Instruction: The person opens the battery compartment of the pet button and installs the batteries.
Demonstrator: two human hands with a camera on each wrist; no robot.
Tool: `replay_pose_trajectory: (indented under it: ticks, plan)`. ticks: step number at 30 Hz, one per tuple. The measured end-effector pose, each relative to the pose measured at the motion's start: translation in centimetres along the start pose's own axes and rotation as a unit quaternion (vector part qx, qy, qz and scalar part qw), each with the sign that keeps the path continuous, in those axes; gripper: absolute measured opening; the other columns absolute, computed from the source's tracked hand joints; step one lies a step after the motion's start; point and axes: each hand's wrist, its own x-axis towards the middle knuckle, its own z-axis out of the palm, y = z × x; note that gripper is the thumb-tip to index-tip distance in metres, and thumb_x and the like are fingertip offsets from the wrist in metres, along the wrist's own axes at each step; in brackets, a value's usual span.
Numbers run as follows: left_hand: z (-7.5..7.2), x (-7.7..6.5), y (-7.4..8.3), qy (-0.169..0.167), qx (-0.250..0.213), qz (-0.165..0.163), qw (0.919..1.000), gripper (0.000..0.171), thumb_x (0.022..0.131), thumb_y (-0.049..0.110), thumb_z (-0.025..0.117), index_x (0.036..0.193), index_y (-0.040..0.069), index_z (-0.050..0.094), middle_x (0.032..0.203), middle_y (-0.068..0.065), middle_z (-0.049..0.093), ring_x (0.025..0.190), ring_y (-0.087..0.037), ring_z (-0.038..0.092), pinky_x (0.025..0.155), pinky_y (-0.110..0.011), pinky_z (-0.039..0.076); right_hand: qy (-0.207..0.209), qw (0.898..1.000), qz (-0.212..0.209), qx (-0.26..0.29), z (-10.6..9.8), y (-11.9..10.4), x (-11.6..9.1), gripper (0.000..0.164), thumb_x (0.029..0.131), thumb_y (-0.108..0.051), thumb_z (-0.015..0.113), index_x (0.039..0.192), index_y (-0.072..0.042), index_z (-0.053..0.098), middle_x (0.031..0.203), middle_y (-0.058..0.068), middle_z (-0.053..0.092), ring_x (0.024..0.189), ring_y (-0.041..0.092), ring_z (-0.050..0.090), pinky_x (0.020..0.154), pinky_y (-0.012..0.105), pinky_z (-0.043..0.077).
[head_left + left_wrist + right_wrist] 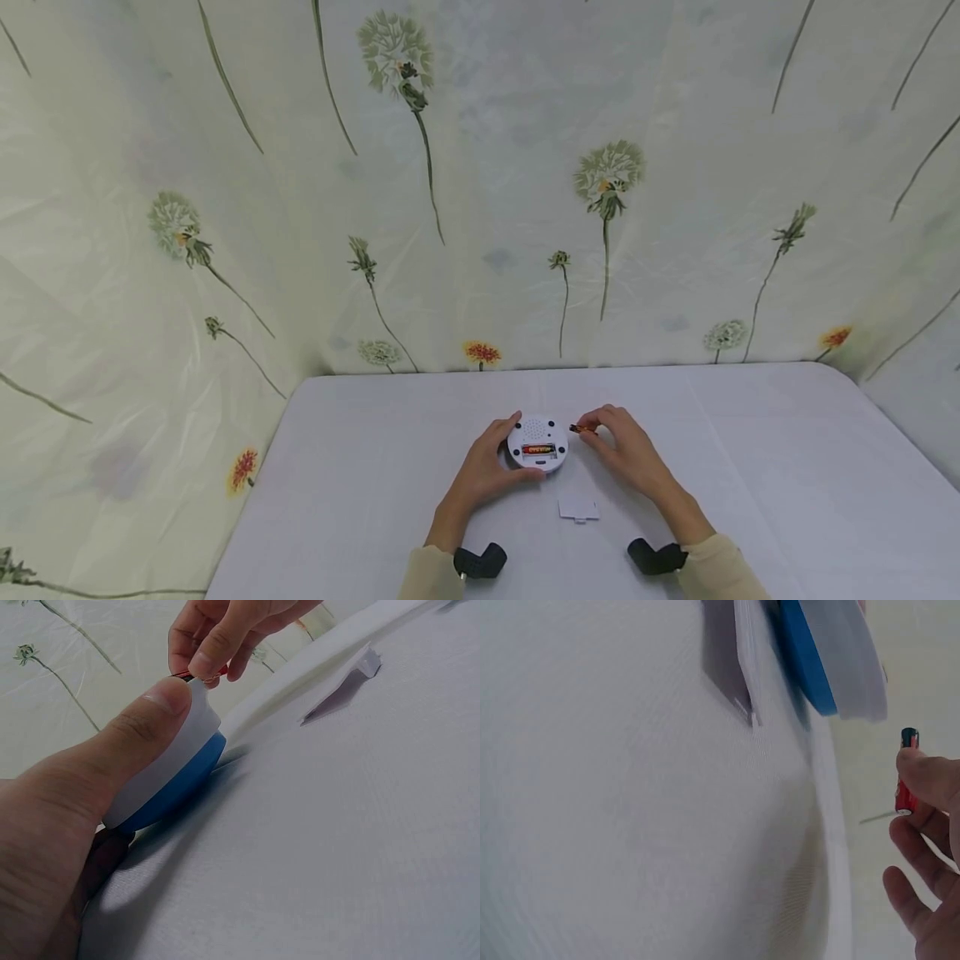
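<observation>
Round white device w/ blue lower side, approx. midway btwn the L and R edges of the table, near the far edge. Upper face: cluster of small holes, dark feet and an uncovered compt., in which a red-and-black battery lies. Contact btwn device and table is hard to judge, the underside being in shadow. L hand grips the device from its L side, thumb along the near rim, a fingertip at the far rim. R hand pinches a second battery, red w/ dark end, just R of the device and apart from it. Flat white cover w/ small tab: on the table, nearer the person than the device, tab toward the person. Periphery: pale sleeves, a black mount at each wrist; beyond the far edge, flower-patterned cloth.
</observation>
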Motion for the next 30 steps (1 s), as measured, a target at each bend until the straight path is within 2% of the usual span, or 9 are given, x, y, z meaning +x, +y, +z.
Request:
replay_pose_trajectory:
  ticks: [2, 10, 19, 30]
  plan:
    - [0.0, 0.0, 0.1, 0.0, 0.0, -0.001, 1.0, 0.099, 0.064, 0.069, 0.069, 0.147, 0.033, 0.029, 0.136, 0.009, 0.049, 0.127, -0.007, 0.046, 0.107, -0.037, 0.039, 0.0, 1.0, -0.002, 0.002, -0.1, -0.4, 0.1, 0.017, 0.087, -0.018, 0.068, 0.103, -0.02, 0.063, 0.095, -0.008, 0.06, 0.094, 0.011, 0.05, 0.083, 0.035, 0.047]
    - [-0.2, 0.1, 0.1, 0.002, 0.003, 0.009, 1.0, 0.1, 0.065, 0.068, 0.069, 0.148, 0.026, 0.032, 0.135, 0.007, 0.051, 0.125, -0.008, 0.047, 0.106, -0.037, 0.04, 0.027, 0.998, -0.054, 0.013, 0.1, -1.5, 0.4, 0.021, 0.084, -0.014, 0.071, 0.102, -0.019, 0.062, 0.094, -0.009, 0.061, 0.092, 0.008, 0.049, 0.08, 0.031, 0.046]
    - [-0.3, 0.0, 0.1, 0.002, -0.003, 0.008, 1.0, 0.098, 0.065, 0.066, 0.071, 0.147, 0.028, 0.032, 0.134, 0.007, 0.051, 0.124, -0.007, 0.047, 0.106, -0.037, 0.041, 0.013, 0.998, -0.063, 0.025, 0.8, -3.0, 0.6, 0.022, 0.085, -0.015, 0.071, 0.104, -0.019, 0.062, 0.095, -0.011, 0.06, 0.094, 0.007, 0.05, 0.082, 0.032, 0.049]
    - [-0.3, -0.1, 0.1, 0.008, -0.005, 0.02, 0.9998, 0.099, 0.066, 0.066, 0.07, 0.147, 0.024, 0.033, 0.134, 0.006, 0.052, 0.122, -0.008, 0.049, 0.103, -0.036, 0.043, 0.001, 0.992, -0.114, 0.05, 1.6, -4.5, 0.5, 0.022, 0.084, -0.013, 0.071, 0.103, -0.018, 0.061, 0.096, -0.012, 0.061, 0.093, 0.004, 0.051, 0.08, 0.031, 0.05]
